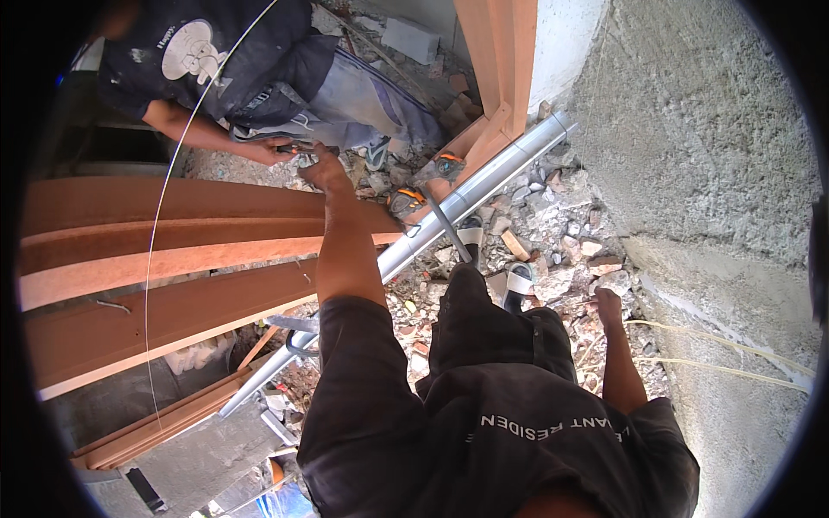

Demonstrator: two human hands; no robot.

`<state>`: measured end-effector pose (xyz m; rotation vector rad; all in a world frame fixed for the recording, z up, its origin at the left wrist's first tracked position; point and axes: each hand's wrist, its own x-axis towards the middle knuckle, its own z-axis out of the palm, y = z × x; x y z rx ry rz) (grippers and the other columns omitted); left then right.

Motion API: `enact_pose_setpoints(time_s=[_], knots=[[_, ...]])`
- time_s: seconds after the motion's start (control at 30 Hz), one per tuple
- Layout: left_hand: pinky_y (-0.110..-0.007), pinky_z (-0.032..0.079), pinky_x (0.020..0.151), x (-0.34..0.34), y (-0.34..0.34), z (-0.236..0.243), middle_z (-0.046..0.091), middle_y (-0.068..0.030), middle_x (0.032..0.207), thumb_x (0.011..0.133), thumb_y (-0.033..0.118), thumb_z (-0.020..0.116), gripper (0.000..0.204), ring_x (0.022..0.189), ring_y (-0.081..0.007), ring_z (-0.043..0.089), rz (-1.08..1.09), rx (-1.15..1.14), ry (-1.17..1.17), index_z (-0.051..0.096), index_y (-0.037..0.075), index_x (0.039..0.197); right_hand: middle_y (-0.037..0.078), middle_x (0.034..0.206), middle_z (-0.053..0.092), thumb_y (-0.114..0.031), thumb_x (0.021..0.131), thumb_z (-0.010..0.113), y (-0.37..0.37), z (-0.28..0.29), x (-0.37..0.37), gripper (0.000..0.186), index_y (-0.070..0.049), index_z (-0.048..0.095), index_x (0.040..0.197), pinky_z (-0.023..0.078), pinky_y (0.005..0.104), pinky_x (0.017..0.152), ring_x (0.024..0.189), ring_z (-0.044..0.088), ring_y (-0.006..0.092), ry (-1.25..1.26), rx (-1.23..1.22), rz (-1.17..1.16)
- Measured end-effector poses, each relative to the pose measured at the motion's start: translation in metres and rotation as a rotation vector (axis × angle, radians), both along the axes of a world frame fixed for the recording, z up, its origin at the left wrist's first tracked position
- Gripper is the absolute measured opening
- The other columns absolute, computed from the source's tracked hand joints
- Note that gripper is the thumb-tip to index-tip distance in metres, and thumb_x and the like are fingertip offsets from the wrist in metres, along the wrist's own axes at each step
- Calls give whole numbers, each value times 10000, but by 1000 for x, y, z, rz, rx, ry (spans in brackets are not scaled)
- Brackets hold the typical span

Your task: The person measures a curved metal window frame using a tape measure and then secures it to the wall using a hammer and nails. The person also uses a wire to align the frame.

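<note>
Dark shirt point(535, 432) nearest, left hand point(321, 169) outstretched grasping tool point(298, 149) with co-worker's hand point(266, 151); right hand point(608, 304) hanging, released

The left hand point(321, 168) is stretched forward and is met by a co-worker's hand point(269, 150) around a small dark tool point(298, 148); who grips it cannot be told. The right hand point(608, 304) is hung loosely above the rubble point(561, 216). A grey metal pipe point(466, 194) is laid diagonally beside reddish wooden boards point(173, 250), with a hammer point(432, 211) across it.
</note>
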<state>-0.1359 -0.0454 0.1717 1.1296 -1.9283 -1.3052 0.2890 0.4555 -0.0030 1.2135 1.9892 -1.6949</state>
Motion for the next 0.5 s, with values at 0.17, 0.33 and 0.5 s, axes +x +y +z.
enact_pose_setpoints(time_s=[0.17, 0.33, 0.5], knots=[[-364, 467, 734, -7, -26, 4, 588, -105, 979, 826, 505, 602, 502, 867, -232, 589, -237, 529, 77, 522, 38, 994, 85, 732, 620, -265, 865, 561, -8, -21, 48, 315, 43, 615, 910, 480, 291, 551, 616, 587, 157, -129, 29, 45], [-341, 471, 714, 26, -23, 12, 516, 24, 667, 990, 334, 395, 265, 573, -122, 482, -483, 853, 336, 538, 120, 929, 140, 843, 636, -288, 893, 515, -39, -7, 31, 338, 29, 627, 918, 483, 334, 670, 761, 612, 223, -28, 147, 281], [-297, 437, 615, 132, 53, 28, 518, 10, 680, 967, 352, 467, 257, 596, -117, 479, -695, 907, 82, 537, 109, 916, 173, 1099, 604, -264, 858, 576, -83, 105, -86, 381, -50, 571, 1173, 455, 380, 868, 1023, 589, 291, 282, 216, 252]])
